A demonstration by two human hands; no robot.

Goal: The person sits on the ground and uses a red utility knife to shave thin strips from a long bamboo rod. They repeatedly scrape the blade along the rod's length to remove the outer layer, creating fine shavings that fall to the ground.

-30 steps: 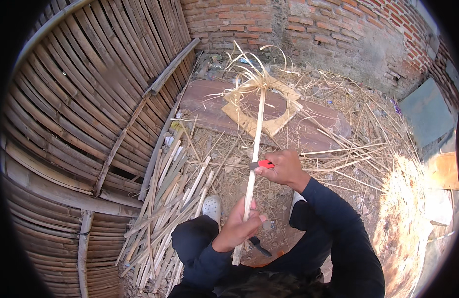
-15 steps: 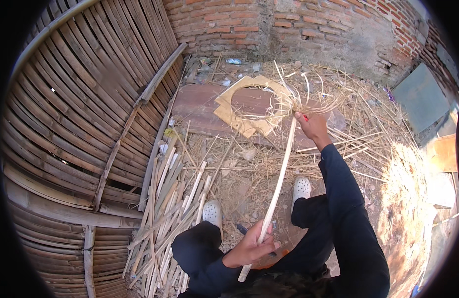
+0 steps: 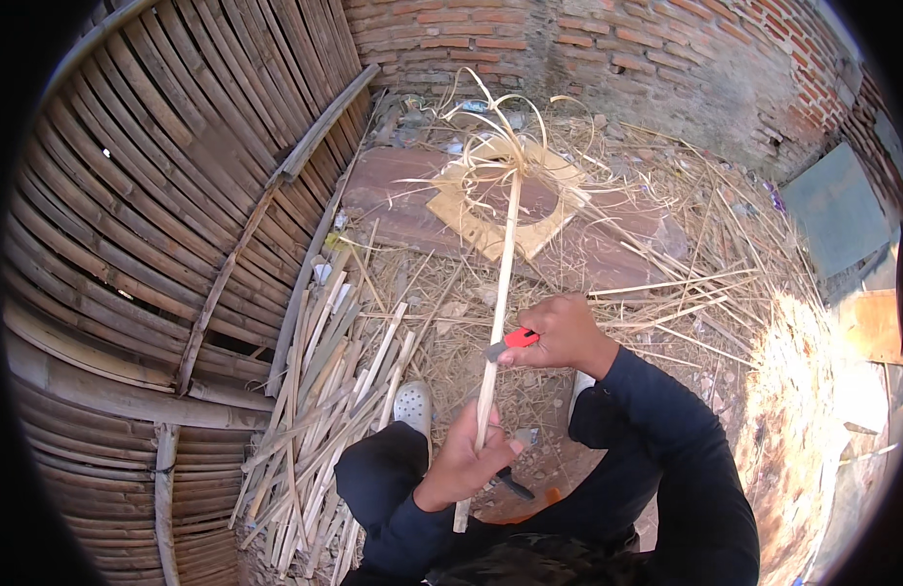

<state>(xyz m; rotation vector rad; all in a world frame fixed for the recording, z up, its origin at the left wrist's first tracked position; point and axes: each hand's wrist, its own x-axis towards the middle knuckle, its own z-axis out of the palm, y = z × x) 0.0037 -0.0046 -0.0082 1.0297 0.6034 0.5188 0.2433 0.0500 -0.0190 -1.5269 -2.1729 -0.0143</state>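
Note:
A long pale bamboo strip (image 3: 505, 264) slants away from me, its far end bursting into a tuft of thin curled shavings (image 3: 510, 146). Near its lower end my left hand (image 3: 467, 459) is closed round it. Farther up the strip, my right hand (image 3: 566, 334) grips a red utility knife (image 3: 516, 342), whose grey tip lies against the strip. Below my left hand, a dark-handled tool (image 3: 513, 482) rests on the ground between my legs, partly hidden.
Split bamboo strips (image 3: 319, 410) lie heaped at my left, beside a bamboo slat wall (image 3: 158, 215). Ahead, a cardboard piece with a round hole (image 3: 554, 232) lies on a brown board (image 3: 383, 200). Loose shavings cover the ground up to the brick wall (image 3: 471, 39).
My right hand with the knife has come back from the shavings tuft toward my left hand. The strip's far end has swung left and up. My left hand has shifted slightly left and forward.

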